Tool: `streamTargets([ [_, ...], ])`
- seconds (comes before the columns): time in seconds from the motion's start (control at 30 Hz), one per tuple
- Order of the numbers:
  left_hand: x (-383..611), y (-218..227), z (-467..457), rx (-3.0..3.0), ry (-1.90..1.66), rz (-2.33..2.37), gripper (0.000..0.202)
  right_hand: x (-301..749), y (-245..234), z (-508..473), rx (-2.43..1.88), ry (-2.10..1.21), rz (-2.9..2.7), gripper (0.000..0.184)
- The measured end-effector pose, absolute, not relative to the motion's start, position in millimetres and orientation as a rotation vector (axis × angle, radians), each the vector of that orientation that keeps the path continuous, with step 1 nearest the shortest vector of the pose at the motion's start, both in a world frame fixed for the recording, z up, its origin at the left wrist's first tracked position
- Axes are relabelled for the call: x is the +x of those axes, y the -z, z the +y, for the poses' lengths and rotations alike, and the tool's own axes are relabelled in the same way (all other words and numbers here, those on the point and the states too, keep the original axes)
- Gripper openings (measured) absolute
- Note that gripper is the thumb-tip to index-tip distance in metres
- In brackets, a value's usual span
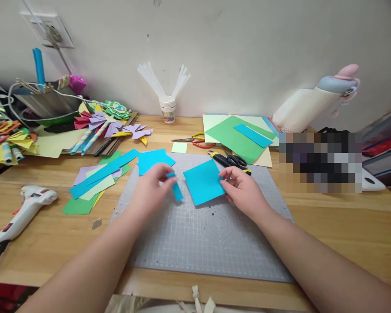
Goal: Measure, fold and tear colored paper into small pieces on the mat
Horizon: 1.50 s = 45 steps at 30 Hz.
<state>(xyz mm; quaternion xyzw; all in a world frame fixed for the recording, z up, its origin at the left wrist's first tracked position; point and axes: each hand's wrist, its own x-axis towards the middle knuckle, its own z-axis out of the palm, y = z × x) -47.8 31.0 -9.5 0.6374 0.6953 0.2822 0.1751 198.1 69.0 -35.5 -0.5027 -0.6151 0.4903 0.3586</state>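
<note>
My right hand [243, 189] pinches the right edge of a blue square of paper [203, 182], raised a little over the grey cutting mat [195, 243]. My left hand [154, 187], slightly blurred, has thumb and fingers closed on a narrow blue paper strip [177, 191] that hangs down toward the mat. Behind the left hand, more blue paper [154, 159] lies at the mat's back left edge. A utility knife [221, 158] and black-handled scissors [236, 160] rest just beyond the right hand.
At left are a hot glue gun [26, 213], paper scraps [97, 184] and paper flowers [101, 124]. Along the back stand a paper cup of white sticks [167, 108] and red-and-yellow-handled scissors [195, 140]. Green paper sheets [228, 134] and a bottle [319, 104] sit at right.
</note>
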Motion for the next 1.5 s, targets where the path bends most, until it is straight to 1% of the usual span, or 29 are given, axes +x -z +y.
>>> streamTargets([
  [0.07, -82, -2, 36, 1.653, -0.921, 2.152, 0.037, 194, 37, 67, -1.260, -1.353, -1.567, 0.020],
  [0.1, -100, -7, 39, 1.489, -0.935, 2.349, 0.042, 191, 38, 65, -1.245, -1.391, -1.559, 0.020],
  [0.23, -151, -19, 45, 1.317, -0.818, 2.644, 0.045, 185, 41, 60, -1.228, -1.486, -1.547, 0.018],
  [0.33, -152, -17, 53, 1.431, -0.674, 2.773, 0.055, 183, 44, 59, -1.236, -1.509, -1.545, 0.016],
  [0.4, -143, -12, 66, 1.604, -0.540, 2.706, 0.056, 183, 45, 59, -1.241, -1.517, -1.542, 0.016],
  [0.47, -133, -7, 85, 1.758, -0.352, 2.512, 0.054, 183, 45, 59, -1.244, -1.525, -1.542, 0.016],
  [0.57, -127, -2, 119, 1.876, -0.150, 2.304, 0.071, 183, 44, 59, -1.247, -1.544, -1.545, 0.015],
  [0.63, -129, -2, 138, 1.894, -0.038, 2.229, 0.076, 183, 43, 59, -1.248, -1.561, -1.544, 0.015],
  [0.8, -134, -7, 167, 1.878, 0.128, 2.156, 0.078, 184, 41, 59, -1.234, -1.596, -1.526, 0.015],
  [0.9, -133, -9, 175, 1.869, 0.154, 2.100, 0.075, 184, 43, 60, -1.217, -1.621, -1.504, 0.015],
  [1.07, -128, -9, 175, 1.880, 0.027, 2.042, 0.064, 184, 48, 62, -1.182, -1.654, -1.446, 0.015],
  [1.17, -126, -17, 168, 1.898, -0.116, 2.041, 0.049, 183, 45, 63, -1.145, -1.667, -1.376, 0.018],
  [1.23, -125, -28, 159, 1.903, -0.219, 2.018, 0.038, 183, 40, 62, -1.120, -1.665, -1.313, 0.023],
  [1.3, -120, -39, 145, 1.892, -0.326, 1.966, 0.031, 182, 35, 61, -1.098, -1.665, -1.255, 0.029],
  [1.4, -99, -45, 114, 1.818, -0.484, 1.857, 0.033, 180, 29, 57, -1.046, -1.691, -1.186, 0.031],
  [1.47, -77, -39, 92, 1.731, -0.609, 1.807, 0.037, 179, 28, 55, -1.019, -1.701, -1.188, 0.032],
  [1.5, -65, -34, 82, 1.532, -0.792, 1.746, 0.036, 178, 28, 54, -1.016, -1.694, -1.206, 0.032],
])
